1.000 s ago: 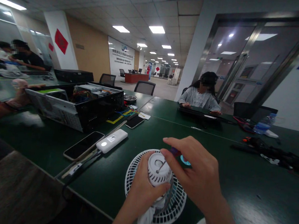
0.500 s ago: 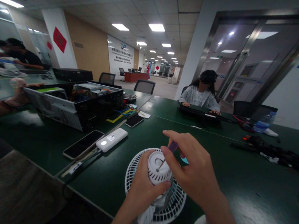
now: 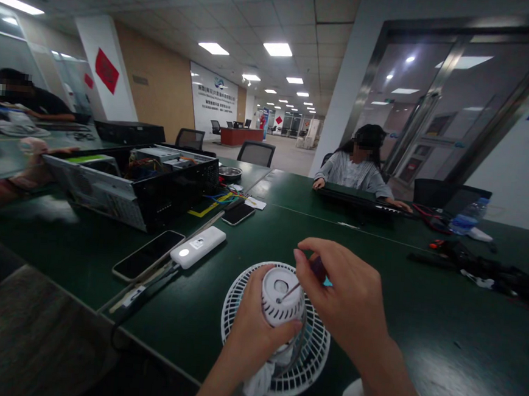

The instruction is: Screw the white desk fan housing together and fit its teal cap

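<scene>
A small white fan lies face down near the front edge of a dark green table. Its round motor housing points up. My left hand is wrapped round that housing. My right hand pinches a small screwdriver with a purple and teal handle. The metal tip rests on the top of the housing.
A white power bank and two phones lie left of the fan. An open computer case stands beyond them. Another person sits across the table at a black keyboard. Cables and tools lie at the right.
My right hand has turned and shifted slightly on the screwdriver while the tip stays on the housing. The person opposite has moved their arms apart.
</scene>
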Demonstrator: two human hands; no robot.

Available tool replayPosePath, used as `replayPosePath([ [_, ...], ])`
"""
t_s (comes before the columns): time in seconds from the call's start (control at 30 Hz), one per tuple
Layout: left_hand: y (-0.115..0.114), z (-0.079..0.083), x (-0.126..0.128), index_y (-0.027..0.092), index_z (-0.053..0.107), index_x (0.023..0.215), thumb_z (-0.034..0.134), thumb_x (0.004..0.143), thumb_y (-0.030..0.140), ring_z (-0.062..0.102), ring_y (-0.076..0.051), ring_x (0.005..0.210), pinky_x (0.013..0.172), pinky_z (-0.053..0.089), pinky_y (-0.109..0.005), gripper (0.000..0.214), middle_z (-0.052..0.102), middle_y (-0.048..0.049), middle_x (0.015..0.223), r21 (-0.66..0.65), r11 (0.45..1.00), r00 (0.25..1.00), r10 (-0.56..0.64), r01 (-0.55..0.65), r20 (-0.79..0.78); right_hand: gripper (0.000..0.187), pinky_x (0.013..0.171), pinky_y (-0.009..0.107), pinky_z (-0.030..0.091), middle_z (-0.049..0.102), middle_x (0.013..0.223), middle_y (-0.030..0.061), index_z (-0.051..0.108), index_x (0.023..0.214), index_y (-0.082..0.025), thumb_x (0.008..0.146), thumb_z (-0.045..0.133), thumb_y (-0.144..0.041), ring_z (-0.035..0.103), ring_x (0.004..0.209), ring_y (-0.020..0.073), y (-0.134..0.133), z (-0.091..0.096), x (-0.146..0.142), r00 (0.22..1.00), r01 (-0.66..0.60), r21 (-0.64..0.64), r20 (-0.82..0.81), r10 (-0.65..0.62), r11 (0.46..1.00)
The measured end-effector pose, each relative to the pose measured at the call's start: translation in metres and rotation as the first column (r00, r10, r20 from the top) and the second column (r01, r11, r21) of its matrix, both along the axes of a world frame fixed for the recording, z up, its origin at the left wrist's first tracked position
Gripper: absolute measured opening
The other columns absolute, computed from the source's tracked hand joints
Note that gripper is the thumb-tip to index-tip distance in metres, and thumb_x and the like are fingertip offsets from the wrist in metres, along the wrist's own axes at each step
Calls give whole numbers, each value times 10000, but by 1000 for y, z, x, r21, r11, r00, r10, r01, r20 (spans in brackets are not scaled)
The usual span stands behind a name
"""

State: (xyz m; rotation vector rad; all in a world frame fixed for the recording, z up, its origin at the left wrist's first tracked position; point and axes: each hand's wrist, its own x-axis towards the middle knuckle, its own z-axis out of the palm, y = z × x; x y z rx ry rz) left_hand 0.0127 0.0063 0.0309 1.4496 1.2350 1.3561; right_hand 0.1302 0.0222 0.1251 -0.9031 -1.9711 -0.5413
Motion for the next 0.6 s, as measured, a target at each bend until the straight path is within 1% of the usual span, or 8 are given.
replayPosePath([
  [0.07,0,-1,0,238,411,1194,687,585,119,456,-276,1147,1016,310,-457,679,494,-52,1204,-11,1000,1000,6,-6,-7,149,532,245,413,628,618,19,565,775,-157,871,453,-173,554,537,131,2,-1,1,999,35,14,0,-34,999],
  [0.2,0,-3,-1,238,399,1207,688,580,120,443,-279,1163,1026,302,-462,701,484,-57,1220,-9,1000,1000,3,-3,-1,155,516,240,392,627,618,14,554,777,-167,870,430,-170,558,533,128,2,0,2,998,63,24,7,-63,998],
  [0.47,1,-3,-1,238,400,1205,697,583,137,447,-280,1152,1020,303,-464,697,485,-58,1209,-12,1000,1000,-11,11,15,140,535,230,394,591,605,-3,546,790,-162,870,432,-155,538,525,114,1,2,5,997,74,56,0,-74,996],
  [0.6,0,-2,-1,244,408,1198,693,574,118,454,-278,1146,1019,307,-463,697,492,-52,1197,-32,999,1000,-5,5,8,142,531,230,392,585,598,-6,547,784,-158,868,433,-152,538,522,113,2,3,5,997,74,62,7,-75,995],
])
